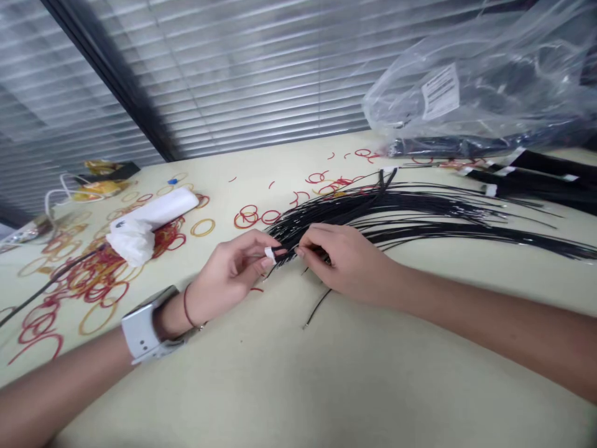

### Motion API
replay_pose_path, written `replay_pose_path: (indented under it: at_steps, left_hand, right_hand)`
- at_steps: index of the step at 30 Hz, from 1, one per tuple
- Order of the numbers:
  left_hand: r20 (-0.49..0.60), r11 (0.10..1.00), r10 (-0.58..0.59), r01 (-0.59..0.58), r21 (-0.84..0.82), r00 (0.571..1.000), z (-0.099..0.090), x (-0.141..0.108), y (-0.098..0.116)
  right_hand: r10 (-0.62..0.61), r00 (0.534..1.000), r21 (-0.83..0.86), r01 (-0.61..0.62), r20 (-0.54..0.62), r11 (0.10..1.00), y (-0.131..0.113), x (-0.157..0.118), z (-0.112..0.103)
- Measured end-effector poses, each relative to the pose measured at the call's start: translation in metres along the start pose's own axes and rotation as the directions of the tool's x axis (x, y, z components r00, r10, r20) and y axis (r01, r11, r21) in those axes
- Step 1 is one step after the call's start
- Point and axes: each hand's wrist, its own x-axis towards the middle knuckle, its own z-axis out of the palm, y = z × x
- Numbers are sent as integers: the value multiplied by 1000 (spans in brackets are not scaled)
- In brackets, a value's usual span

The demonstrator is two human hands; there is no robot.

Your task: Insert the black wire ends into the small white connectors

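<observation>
Long black wires (396, 205) lie in a loose bundle across the middle and right of the table. My left hand (233, 264) pinches a small white connector (270, 254) at the left end of some black wires. Just to its right, my right hand (345, 258) is closed, thumb and forefinger together at the wires beside the connector; what exactly lies between those fingertips is too small to tell. A single black wire (318, 306) sticks out below my right hand.
Red and yellow rubber bands (100, 280) are strewn at the left, around a white device (161, 208) and a crumpled tissue (133, 241). A clear plastic bag (485, 93) stands at the back right, near more black bundles (536, 183). Blinds (261, 74) rise behind the table (280, 386).
</observation>
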Motion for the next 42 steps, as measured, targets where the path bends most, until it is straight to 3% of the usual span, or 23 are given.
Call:
replay_pose_path:
  at_steps: [7,14,19,25,34,42]
  left_hand:
    - [33,999,-9,10,-46,999,0,-1,0]
    - [40,980,177,-180,88,983,-3,-9,-2]
    - [-68,982,39,-51,-179,997,-4,-2,-2]
    - [-129,908,-118,54,-415,985,-6,8,-7]
    - [-82,889,-171,118,-443,982,-7,6,-6]
    - [-78,879,-188,132,-459,979,-9,7,-10]
  right_hand:
    - [-172,985,-213,165,-14,963,-3,-1,5]
    - [-281,958,-198,266,-55,943,-3,-2,5]
    - [-239,965,-55,234,-109,971,-3,0,3]
    - [-272,935,-45,269,-228,962,-1,-1,4]
    - [-194,945,-24,194,-262,981,-1,-1,2]
    - [-220,935,-54,213,-278,975,-1,-1,5]
